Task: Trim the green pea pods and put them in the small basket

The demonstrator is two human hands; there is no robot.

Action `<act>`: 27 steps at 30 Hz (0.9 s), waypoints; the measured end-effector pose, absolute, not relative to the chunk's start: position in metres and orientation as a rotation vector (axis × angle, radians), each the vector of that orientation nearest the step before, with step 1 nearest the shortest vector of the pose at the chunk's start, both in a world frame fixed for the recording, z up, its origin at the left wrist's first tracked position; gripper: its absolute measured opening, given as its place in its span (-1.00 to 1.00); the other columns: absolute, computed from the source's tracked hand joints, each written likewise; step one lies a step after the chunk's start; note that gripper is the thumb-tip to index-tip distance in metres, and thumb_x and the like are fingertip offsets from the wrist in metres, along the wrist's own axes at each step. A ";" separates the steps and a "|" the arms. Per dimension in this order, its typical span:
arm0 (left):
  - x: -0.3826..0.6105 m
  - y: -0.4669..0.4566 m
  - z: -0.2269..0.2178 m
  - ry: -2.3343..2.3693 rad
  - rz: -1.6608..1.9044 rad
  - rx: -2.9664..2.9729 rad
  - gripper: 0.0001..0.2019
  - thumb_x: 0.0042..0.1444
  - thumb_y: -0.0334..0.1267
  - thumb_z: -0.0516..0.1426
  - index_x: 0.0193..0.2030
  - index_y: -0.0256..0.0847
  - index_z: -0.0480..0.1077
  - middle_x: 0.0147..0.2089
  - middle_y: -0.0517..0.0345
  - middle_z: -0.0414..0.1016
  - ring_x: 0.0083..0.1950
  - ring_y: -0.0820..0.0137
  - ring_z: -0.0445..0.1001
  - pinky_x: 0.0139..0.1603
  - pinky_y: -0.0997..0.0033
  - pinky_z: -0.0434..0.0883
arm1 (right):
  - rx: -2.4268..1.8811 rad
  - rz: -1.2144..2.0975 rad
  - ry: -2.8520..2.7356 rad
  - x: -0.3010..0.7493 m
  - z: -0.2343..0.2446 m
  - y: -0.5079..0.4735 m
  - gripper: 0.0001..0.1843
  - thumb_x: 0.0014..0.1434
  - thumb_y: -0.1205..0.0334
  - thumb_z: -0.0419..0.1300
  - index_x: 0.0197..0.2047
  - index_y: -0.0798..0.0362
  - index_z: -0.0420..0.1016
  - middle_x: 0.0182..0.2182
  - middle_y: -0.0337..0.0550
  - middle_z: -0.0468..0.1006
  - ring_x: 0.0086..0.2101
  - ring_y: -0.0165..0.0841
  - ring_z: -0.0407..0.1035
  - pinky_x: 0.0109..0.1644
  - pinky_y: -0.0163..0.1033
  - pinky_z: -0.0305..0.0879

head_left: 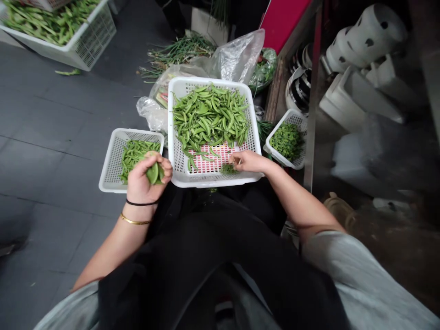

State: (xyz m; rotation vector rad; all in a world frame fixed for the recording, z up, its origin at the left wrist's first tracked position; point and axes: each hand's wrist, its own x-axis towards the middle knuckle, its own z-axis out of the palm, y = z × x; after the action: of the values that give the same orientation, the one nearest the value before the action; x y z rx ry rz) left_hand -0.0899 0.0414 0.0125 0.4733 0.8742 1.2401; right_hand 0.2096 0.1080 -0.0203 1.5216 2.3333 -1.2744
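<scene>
A large white basket (255, 133) sits before me, with a heap of green pea pods (209, 114) toward its far side. My left hand (146, 176) is curled around several pea pods (154, 173), just left of that basket. Below and behind this hand is a smaller white basket (112, 160) with more pods (135, 151) in it. Inside the near right corner of the large basket, my right hand (249, 162) has its fingertips pinched together over a small pile of green trimmings (227, 169). Whatever those fingertips hold is too small to make out.
On the right stands a small white basket (271, 149) of leafy greens (288, 141). Clear plastic bags (237, 55) and scallions (182, 50) lie behind the large basket. Another crate (92, 39) of greens is at upper left. Metal shelving (311, 137) borders the right side.
</scene>
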 end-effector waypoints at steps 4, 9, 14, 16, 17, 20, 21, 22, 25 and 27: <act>-0.079 0.040 0.001 0.804 1.075 0.396 -0.72 -0.18 -0.35 0.29 -0.26 -0.22 0.43 -0.57 0.23 0.41 -0.65 0.57 0.22 -0.68 0.61 0.17 | 1.500 -0.535 2.278 0.178 -0.052 0.142 -0.72 0.19 0.25 0.06 -0.13 0.18 0.51 -0.12 0.11 0.56 -0.15 -0.20 0.44 -0.12 -0.21 0.29; -0.071 0.036 -0.004 0.852 0.960 0.420 -0.80 -0.13 -0.31 0.31 -0.45 -0.29 0.35 -0.68 0.33 0.19 -0.71 0.66 0.06 -0.74 0.69 -0.01 | 1.432 -0.533 2.236 0.148 -0.077 0.154 -0.73 0.15 0.33 0.09 -0.15 0.31 0.52 -0.11 0.27 0.54 -0.14 -0.17 0.43 -0.12 -0.24 0.25; -0.058 0.036 -0.017 1.150 0.964 0.641 -0.73 -0.13 -0.21 0.33 -0.34 -0.35 0.45 -0.68 0.28 0.27 -0.74 0.66 0.06 -0.76 0.64 -0.01 | 1.443 -0.729 2.481 0.160 -0.039 0.117 -0.84 0.12 0.31 0.11 -0.32 0.17 0.50 -0.30 -0.04 0.57 -0.30 -0.36 0.40 -0.23 -0.33 0.19; -0.048 0.034 -0.021 1.218 0.963 0.763 -0.68 -0.14 -0.17 0.33 -0.27 -0.34 0.48 -0.66 0.26 0.32 -0.73 0.65 0.09 -0.75 0.62 0.03 | 1.406 -0.926 2.652 0.160 -0.019 0.089 -0.91 0.09 0.31 0.14 -0.39 0.12 0.45 -0.41 -0.17 0.53 -0.39 -0.43 0.35 -0.29 -0.37 0.15; -0.043 0.033 -0.021 1.223 0.957 0.807 -0.68 -0.14 -0.16 0.34 -0.28 -0.34 0.48 -0.67 0.27 0.31 -0.73 0.64 0.10 -0.74 0.62 0.04 | 1.354 -0.995 2.739 0.158 -0.011 0.075 -0.93 0.08 0.31 0.15 -0.41 0.11 0.43 -0.45 -0.21 0.50 -0.41 -0.45 0.32 -0.31 -0.38 0.13; -0.033 0.027 -0.015 1.142 0.917 0.827 -0.72 -0.14 -0.15 0.33 -0.41 -0.32 0.45 -0.75 0.32 0.19 -0.73 0.63 0.09 -0.72 0.61 0.05 | 1.210 -1.220 2.894 0.155 0.007 0.047 -0.89 0.10 0.25 0.18 -0.42 0.09 0.40 -0.50 -0.27 0.43 -0.46 -0.49 0.26 -0.35 -0.40 0.11; -0.032 0.024 -0.010 1.097 0.901 0.804 -0.72 -0.14 -0.15 0.34 -0.45 -0.32 0.42 -0.75 0.32 0.19 -0.73 0.63 0.09 -0.72 0.61 0.04 | 1.218 -1.314 2.908 0.155 0.011 0.043 -0.86 0.12 0.21 0.19 -0.40 0.09 0.40 -0.50 -0.28 0.42 -0.48 -0.50 0.24 -0.37 -0.40 0.12; -0.032 0.021 -0.005 1.053 0.885 0.777 -0.72 -0.15 -0.16 0.34 -0.47 -0.32 0.40 -0.74 0.32 0.19 -0.74 0.64 0.08 -0.72 0.61 0.03 | 1.253 -1.402 2.918 0.156 0.015 0.041 -0.84 0.14 0.17 0.18 -0.36 0.09 0.41 -0.49 -0.28 0.42 -0.49 -0.51 0.24 -0.38 -0.40 0.13; -0.035 0.014 0.008 0.947 0.830 0.716 -0.72 -0.17 -0.20 0.35 -0.46 -0.34 0.38 -0.72 0.31 0.21 -0.73 0.65 0.08 -0.72 0.61 0.02 | 1.366 -1.425 3.058 0.161 0.027 0.043 -0.82 0.19 0.16 0.13 -0.34 0.10 0.39 -0.46 -0.24 0.43 -0.47 -0.50 0.25 -0.35 -0.38 0.17; -0.036 0.009 0.013 0.902 0.796 0.686 -0.73 -0.16 -0.23 0.35 -0.45 -0.34 0.38 -0.72 0.33 0.18 -0.73 0.65 0.07 -0.72 0.62 0.00 | 1.302 -1.258 3.206 0.162 0.032 0.044 -0.82 0.22 0.21 0.09 -0.39 0.10 0.36 -0.47 -0.22 0.43 -0.44 -0.47 0.26 -0.31 -0.35 0.19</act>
State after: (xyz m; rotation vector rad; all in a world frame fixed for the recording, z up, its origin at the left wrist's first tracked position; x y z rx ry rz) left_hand -0.0356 0.0089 0.0126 0.6858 0.9022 0.7960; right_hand 0.1618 0.0436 0.0322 1.3015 3.2061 -1.2581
